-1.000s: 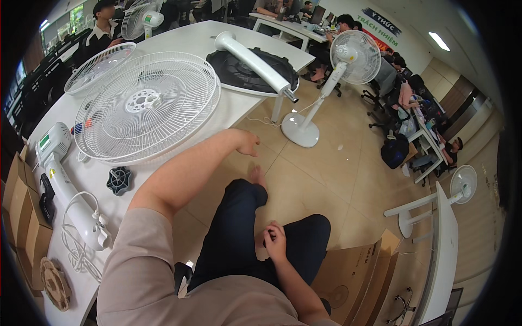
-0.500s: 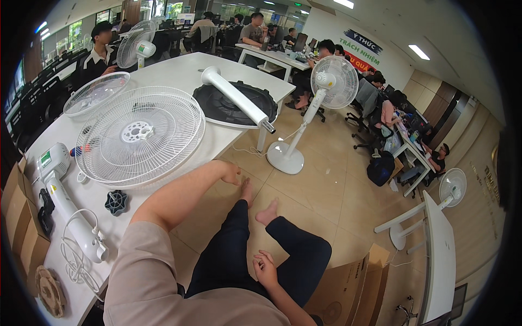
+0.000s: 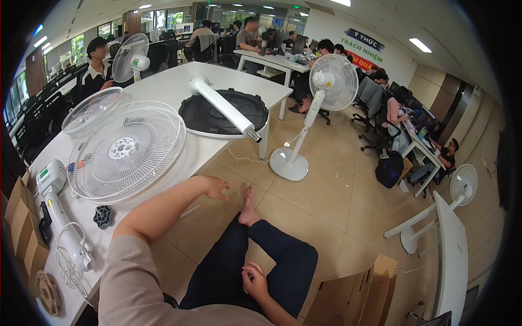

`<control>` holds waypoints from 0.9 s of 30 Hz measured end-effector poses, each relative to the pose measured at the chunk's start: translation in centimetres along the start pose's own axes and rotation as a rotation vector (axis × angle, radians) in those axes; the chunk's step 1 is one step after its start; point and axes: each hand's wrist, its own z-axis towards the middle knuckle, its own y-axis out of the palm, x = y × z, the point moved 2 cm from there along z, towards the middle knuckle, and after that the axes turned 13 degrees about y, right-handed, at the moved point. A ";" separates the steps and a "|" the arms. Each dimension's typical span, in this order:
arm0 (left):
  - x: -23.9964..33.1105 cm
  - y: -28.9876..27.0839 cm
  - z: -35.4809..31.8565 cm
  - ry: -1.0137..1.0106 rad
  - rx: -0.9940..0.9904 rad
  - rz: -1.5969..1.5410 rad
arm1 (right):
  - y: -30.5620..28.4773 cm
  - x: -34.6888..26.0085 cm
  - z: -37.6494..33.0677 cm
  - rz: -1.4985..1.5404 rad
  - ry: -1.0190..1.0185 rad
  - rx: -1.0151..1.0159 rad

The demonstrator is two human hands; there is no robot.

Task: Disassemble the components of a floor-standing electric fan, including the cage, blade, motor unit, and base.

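Note:
My left hand (image 3: 216, 188) hangs just past the edge of the white table (image 3: 157, 73), its fingers loosely bent and apart, holding nothing. The forearm lies along that edge, beside a large white fan guard (image 3: 155, 157) with a round hub. In my lap rests my right hand (image 3: 254, 280), fingers loosely curled, with nothing visible in it. Farther along the table, a white fan pole (image 3: 225, 108) lies across a black-bottomed round base (image 3: 198, 117). At the left is a white fan motor head with its neck (image 3: 65, 231), cord attached. A dark knob (image 3: 103, 216) sits near my left elbow.
A second guard (image 3: 87, 114) lies at the far left of the table. Brown cardboard (image 3: 24, 228) and a moulded pulp piece (image 3: 49, 293) are at its left edge. An assembled standing fan (image 3: 290, 163) is on the floor ahead; an open carton (image 3: 342, 296) stands at my right.
My right foot has come in against the left, and my right knee has shifted left. The left hand's fingers bend a little more. The whole view has turned slightly.

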 end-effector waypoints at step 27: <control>1.0 2.6 0.1 0.056 -0.168 -0.035 | 1.4 -3.4 6.1 -0.113 -0.208 -0.128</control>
